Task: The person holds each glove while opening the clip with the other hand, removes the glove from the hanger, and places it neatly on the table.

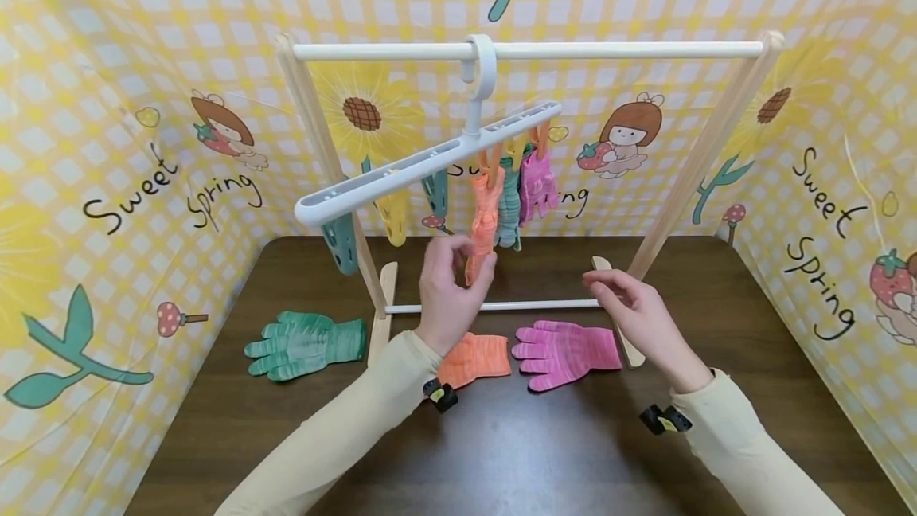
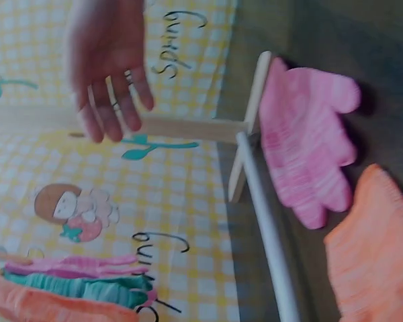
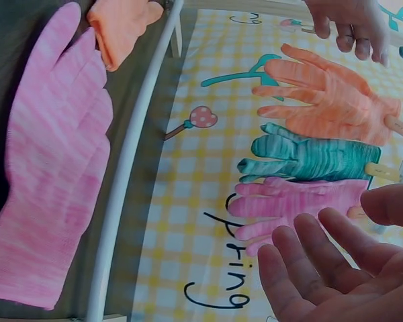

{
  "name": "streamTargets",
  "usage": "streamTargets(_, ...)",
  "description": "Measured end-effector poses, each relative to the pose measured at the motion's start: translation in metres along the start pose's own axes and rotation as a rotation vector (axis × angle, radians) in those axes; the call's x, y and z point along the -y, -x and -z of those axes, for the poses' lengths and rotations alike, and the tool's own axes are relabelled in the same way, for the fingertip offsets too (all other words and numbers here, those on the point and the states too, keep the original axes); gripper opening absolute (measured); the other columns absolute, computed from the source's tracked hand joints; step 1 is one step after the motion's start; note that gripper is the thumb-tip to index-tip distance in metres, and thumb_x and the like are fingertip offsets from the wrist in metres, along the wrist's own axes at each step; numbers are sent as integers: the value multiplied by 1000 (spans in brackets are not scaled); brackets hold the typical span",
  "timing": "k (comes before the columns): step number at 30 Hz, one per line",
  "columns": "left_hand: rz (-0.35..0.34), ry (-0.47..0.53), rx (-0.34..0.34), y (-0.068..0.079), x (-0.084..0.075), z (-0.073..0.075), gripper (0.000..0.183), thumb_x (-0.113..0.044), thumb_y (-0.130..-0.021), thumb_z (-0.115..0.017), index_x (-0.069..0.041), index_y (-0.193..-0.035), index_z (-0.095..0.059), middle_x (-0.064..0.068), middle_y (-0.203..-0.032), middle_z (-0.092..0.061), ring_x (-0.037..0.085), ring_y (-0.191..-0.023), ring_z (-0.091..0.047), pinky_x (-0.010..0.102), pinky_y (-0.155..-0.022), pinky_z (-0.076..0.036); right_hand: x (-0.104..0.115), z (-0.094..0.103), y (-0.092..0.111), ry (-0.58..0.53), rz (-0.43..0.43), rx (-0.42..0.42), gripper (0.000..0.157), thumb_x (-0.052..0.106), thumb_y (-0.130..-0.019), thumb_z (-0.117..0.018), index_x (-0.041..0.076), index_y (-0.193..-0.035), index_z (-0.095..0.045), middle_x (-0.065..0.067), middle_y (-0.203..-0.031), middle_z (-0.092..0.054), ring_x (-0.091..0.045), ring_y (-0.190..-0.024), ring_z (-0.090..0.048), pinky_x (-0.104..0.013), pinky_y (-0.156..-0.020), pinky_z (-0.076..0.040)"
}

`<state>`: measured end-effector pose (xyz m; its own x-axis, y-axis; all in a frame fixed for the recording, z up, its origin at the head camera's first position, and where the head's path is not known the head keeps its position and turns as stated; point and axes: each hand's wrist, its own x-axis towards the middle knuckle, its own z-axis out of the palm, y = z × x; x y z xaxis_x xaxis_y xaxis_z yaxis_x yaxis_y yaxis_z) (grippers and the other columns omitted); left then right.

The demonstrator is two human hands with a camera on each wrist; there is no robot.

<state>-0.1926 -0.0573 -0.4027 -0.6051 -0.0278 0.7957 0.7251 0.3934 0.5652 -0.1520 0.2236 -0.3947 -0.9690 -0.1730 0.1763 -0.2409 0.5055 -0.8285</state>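
Observation:
A light grey clip hanger (image 1: 401,181) hangs tilted from a rack's white rail. Orange (image 3: 329,94), green (image 3: 316,155) and pink (image 3: 299,204) knit gloves dangle side by side from its clips. Beside the orange glove is my left hand (image 1: 453,285), fingers loosely bent; the right wrist view shows it (image 3: 352,30) apart from the glove, holding nothing. My right hand (image 1: 641,317) hovers near the rack's right post, fingers relaxed and palm bare in the right wrist view. On the table lie a green glove (image 1: 308,345), an orange glove (image 1: 483,361) partly behind my left forearm, and a pink glove (image 1: 569,353).
Teal (image 1: 340,245) and yellow (image 1: 393,217) clips hang from the hanger's left half. Wooden posts (image 1: 666,189) hold up the rack, and a low white crossbar (image 1: 530,306) joins its feet. Behind the dark table (image 1: 530,452) is a yellow checked cloth (image 1: 824,102).

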Motion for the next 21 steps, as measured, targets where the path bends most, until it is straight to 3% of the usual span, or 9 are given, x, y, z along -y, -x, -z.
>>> streamTargets(4,95,4,-23,-15,4,1,37,-15,-94,-77,0,-120,-56,18,-111,-55,32,-96,-51,41,-75,-43,7,1,-3,-14,7,-3,33,21,-109,-56,2,-135,-64,-18,-132,-68,-32,-121,-65,-13,-92,-47)
streamTargets(9,250,73,44,-29,8,-2,42,-25,-99,-73,-2,-129,-56,14,-125,-58,31,-106,-54,47,-83,-47,13,4,-8,-27,13,-3,35,24,-110,-54,2,-136,-64,-18,-134,-67,-32,-122,-64,-12,-91,-47)
streamTargets(15,360,143,101,-36,14,-8,34,-29,-100,-72,-9,-126,-64,6,-117,-66,22,-99,-59,42,-82,-50,20,5,-14,-8,36,14,35,28,-110,-54,6,-136,-65,-13,-134,-68,-29,-122,-65,-16,-92,-49)
streamTargets(21,406,173,110,-39,15,-13,31,-29,-100,-72,-8,-122,-68,8,-108,-68,23,-81,-65,35,-73,-55,32,5,-24,-10,58,24,35,29,-110,-54,7,-136,-65,-11,-135,-67,-27,-123,-64,-20,-94,-49)
